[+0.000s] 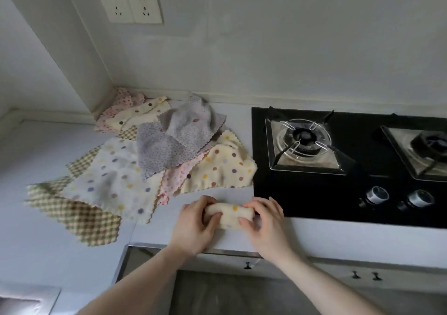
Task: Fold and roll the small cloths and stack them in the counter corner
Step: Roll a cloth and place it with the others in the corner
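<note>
A cream polka-dot cloth, rolled into a short cylinder (229, 215), lies on the white counter near its front edge. My left hand (194, 225) grips its left end and my right hand (264, 220) grips its right end, fingers curled over the roll. Behind them several loose cloths lie spread in a pile: a green checked one (79, 215), a white dotted one (113, 176), a grey one (179, 140), a pink one (173, 181) and a cream dotted one (222, 167). More crumpled cloths (125, 111) sit in the counter corner against the wall.
A black gas hob (314, 193) with two burners and two knobs (377, 195) lies just right of my right hand. A double wall socket (130, 3) is above the corner. Drawer fronts with handles (248, 265) run below the counter edge.
</note>
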